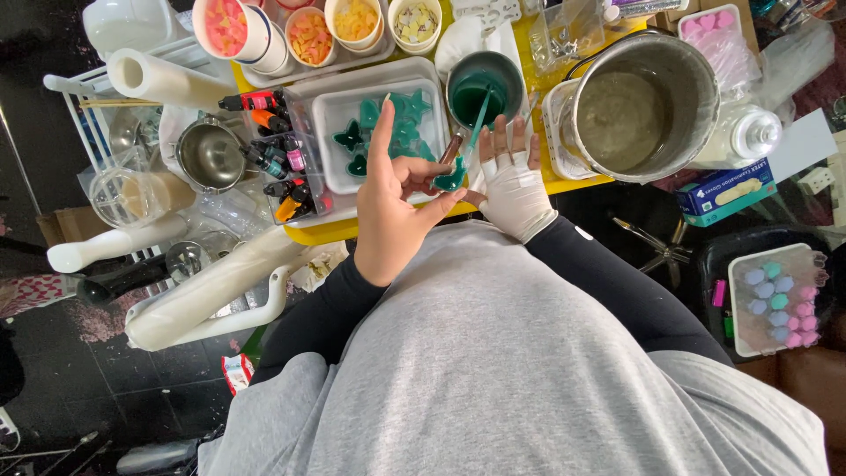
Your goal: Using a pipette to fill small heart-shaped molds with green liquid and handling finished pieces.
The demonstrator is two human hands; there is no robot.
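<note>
The left hand [392, 207] is bare, raised palm-up above the near edge of the yellow tabletop [577, 183]. Its index finger points straight up; thumb and middle finger pinch a small teal piece [449, 179] from either side. The right hand [511, 181] wears a white glove with cut-off fingertips. It lies just right of the left hand, fingers spread flat and pointing to the far side, and it touches the teal piece's right side; whether it grips anything cannot be told. A thin teal stick [478, 123] rises from between the two hands toward the far side, ending in the cup of dark green liquid [483, 88]. A short brown object stands between the hands; its kind is unclear.

Just beyond the left hand sits a clear tray [339, 110] holding teal star and butterfly shapes [388, 123]. Left of the tray is a rack of small dye bottles [278, 154], then a small steel bowl [210, 154]. To the right stands a large steel pot [643, 106] with grey contents. At the far edge, four cups [313, 31] hold pink, orange, yellow and pale pieces. On the right, low, lies a tray of pastel moulded shapes [775, 300].
</note>
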